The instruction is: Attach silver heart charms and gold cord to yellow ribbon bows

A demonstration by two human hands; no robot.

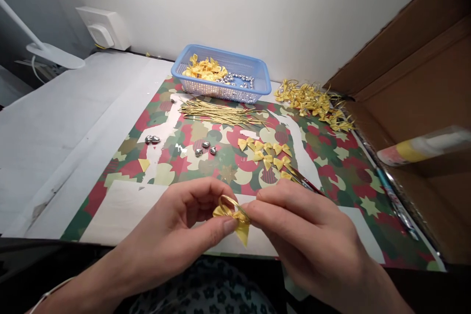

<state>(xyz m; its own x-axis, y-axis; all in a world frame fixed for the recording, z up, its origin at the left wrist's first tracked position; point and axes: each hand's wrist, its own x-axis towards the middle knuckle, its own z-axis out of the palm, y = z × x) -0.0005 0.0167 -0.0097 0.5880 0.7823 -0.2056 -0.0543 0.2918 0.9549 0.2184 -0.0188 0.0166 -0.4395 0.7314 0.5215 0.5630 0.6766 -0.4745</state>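
Note:
Between my two hands, above the front of the table, is a yellow ribbon bow with a loop of gold twist tie on it. My left hand pinches the bow's left side between thumb and fingers. From the right, my right hand grips the bow and the tie with its fingertips, which hide part of them. Just beyond my hands lie several loose yellow bows and a few silver beads. A bundle of gold twist ties rests farther back.
A blue basket with bows and silver beads stands by the wall. Tied bows are heaped at the back right. Tweezers lie right of the loose bows. A cardboard box borders the right side, holding a bottle. A lamp stands left.

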